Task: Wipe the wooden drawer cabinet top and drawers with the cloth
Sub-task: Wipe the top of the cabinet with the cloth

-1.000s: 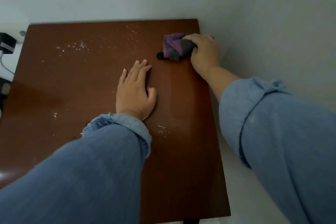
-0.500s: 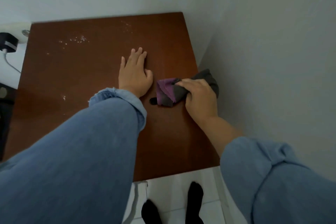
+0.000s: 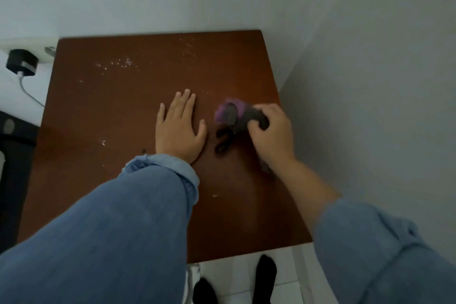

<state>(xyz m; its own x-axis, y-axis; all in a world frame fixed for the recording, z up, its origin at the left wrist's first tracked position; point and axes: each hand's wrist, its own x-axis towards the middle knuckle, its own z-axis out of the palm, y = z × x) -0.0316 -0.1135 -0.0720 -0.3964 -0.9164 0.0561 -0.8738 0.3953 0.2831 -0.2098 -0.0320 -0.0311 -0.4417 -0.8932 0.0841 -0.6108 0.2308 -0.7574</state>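
Note:
The brown wooden cabinet top (image 3: pixel 118 111) fills the middle of the view, seen from above. White specks of dust lie on its far left part and near my left sleeve. My left hand (image 3: pixel 179 128) rests flat on the wood, fingers spread. Just to its right, my right hand (image 3: pixel 271 131) grips a bunched purple and grey cloth (image 3: pixel 230 112) pressed on the top near the right edge. The drawers below are hidden.
A grey wall runs close along the cabinet's right side and a white wall stands behind it. A black plug (image 3: pixel 21 63) with a white cable sits at the left. My feet in black socks (image 3: pixel 265 279) stand on white floor tiles at the front edge.
My right hand dragged the cloth from the far right corner toward me, then pushed it a little away again. My left hand stayed flat in place.

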